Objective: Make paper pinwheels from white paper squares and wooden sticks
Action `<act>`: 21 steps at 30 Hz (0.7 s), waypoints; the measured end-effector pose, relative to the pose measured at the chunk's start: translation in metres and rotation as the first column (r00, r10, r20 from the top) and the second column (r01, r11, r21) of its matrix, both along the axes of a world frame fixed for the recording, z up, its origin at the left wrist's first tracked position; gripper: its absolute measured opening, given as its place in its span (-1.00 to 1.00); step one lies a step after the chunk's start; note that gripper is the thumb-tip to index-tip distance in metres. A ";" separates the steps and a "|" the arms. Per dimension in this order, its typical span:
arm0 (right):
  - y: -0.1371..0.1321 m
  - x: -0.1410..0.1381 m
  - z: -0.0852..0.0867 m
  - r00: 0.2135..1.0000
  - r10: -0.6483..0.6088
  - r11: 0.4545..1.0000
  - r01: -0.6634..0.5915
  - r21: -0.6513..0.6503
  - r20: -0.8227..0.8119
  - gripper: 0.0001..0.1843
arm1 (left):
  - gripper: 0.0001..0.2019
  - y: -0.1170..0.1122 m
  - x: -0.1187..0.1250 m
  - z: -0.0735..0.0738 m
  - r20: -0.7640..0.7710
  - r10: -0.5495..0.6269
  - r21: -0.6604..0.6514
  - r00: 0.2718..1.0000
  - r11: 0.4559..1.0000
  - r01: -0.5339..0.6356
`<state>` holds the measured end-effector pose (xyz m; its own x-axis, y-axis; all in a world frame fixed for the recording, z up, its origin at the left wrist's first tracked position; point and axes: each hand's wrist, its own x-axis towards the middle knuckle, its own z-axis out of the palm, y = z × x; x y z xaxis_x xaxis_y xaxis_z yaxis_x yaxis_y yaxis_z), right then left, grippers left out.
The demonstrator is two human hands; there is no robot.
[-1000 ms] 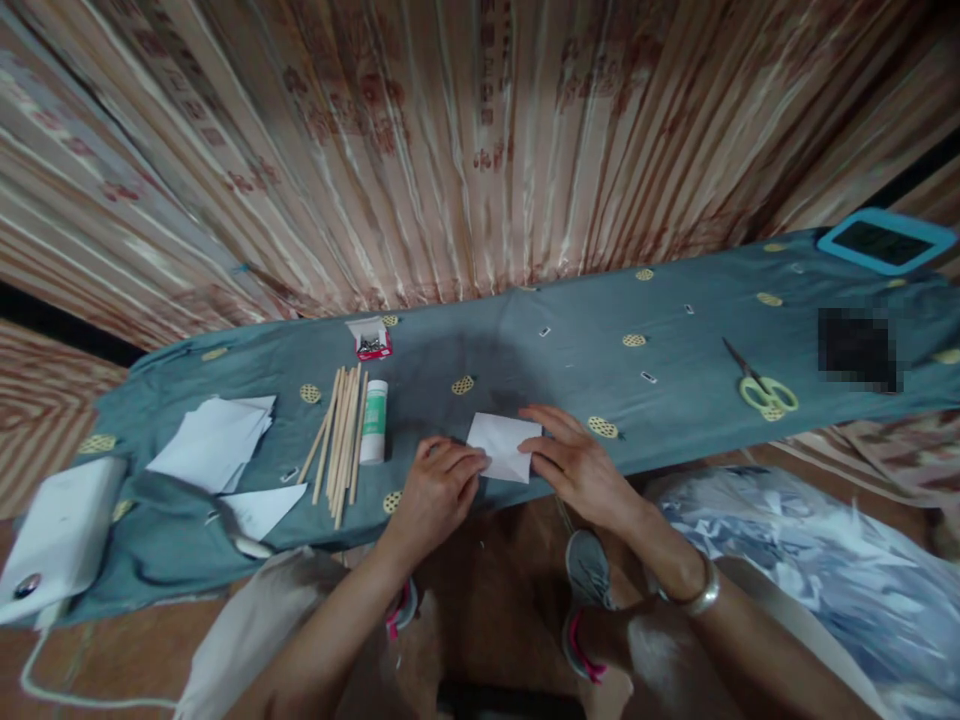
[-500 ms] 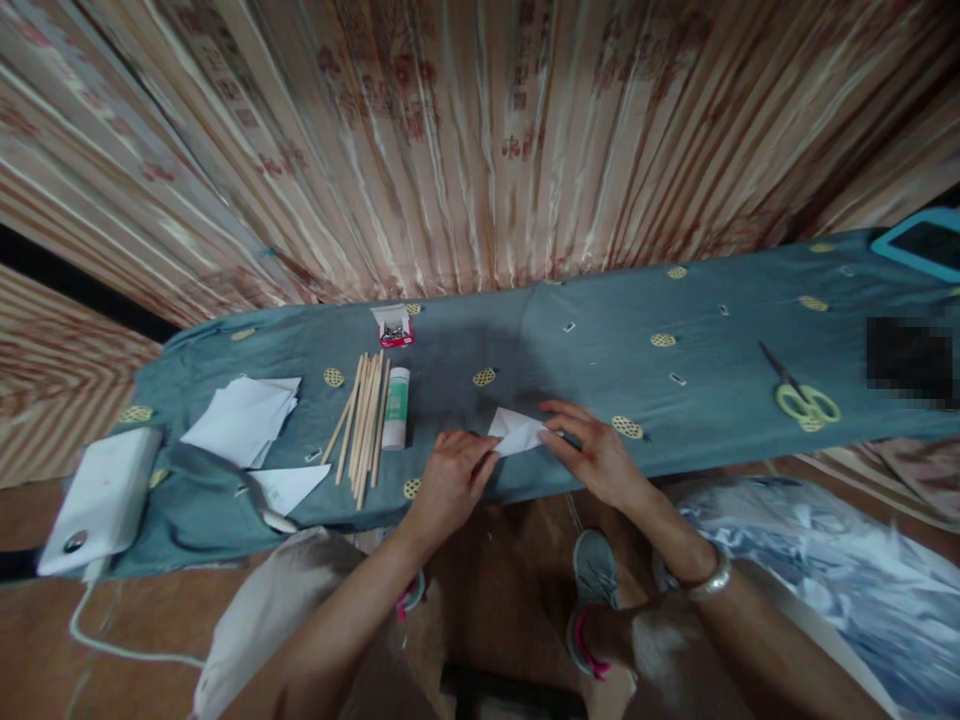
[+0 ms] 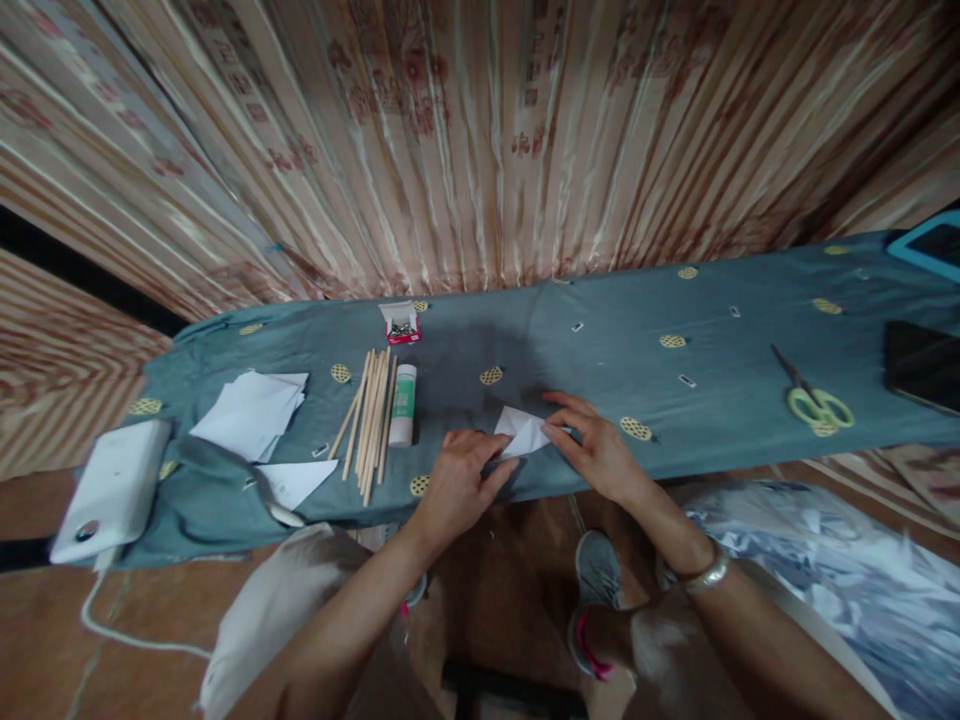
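A small white paper (image 3: 523, 430), folded into a triangle, lies on the blue-grey cloth (image 3: 570, 370) near the table's front edge. My left hand (image 3: 459, 485) presses its fingertips on the paper's left corner. My right hand (image 3: 596, 450) pinches the paper's right side with its fingers pressed together. Left of the hands lie a glue stick (image 3: 403, 404) and a bundle of several wooden sticks (image 3: 369, 420).
A stack of white paper squares (image 3: 251, 413), a folded white triangle (image 3: 296, 481) and a white box (image 3: 112, 488) lie at the left. A small red box of staples (image 3: 400, 323) sits at the back. Yellow-handled scissors (image 3: 814, 400), a phone (image 3: 922, 365) and a tablet (image 3: 930, 245) are at the right.
The flat white square has been folded over into a triangle between my hands. The view has shifted, so the things on the table sit further right in the picture.
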<state>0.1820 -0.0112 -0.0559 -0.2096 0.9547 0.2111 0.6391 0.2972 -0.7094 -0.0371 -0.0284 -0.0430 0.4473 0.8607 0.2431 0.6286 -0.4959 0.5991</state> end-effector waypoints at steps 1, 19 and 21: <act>0.000 -0.001 0.000 1.000 0.000 1.000 0.000 -0.001 0.001 -0.73 | -0.82 0.000 0.001 0.001 0.003 -0.006 -0.007 1.000 1.000 0.006; 0.006 -0.007 -0.007 0.996 -0.086 0.995 0.084 0.045 0.029 -0.65 | -0.67 0.000 0.002 -0.005 0.054 0.122 -0.133 0.991 0.985 -0.114; 0.007 -0.005 -0.006 0.996 -0.081 0.996 0.080 0.036 0.029 -0.66 | -0.71 0.000 0.001 -0.005 0.023 0.103 -0.126 0.994 0.987 -0.100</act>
<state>0.1766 -0.0042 -0.0615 -0.1391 0.9610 0.2391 0.6833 0.2680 -0.6792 -0.0359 -0.0282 -0.0485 0.3505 0.9256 0.1432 0.6533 -0.3511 0.6708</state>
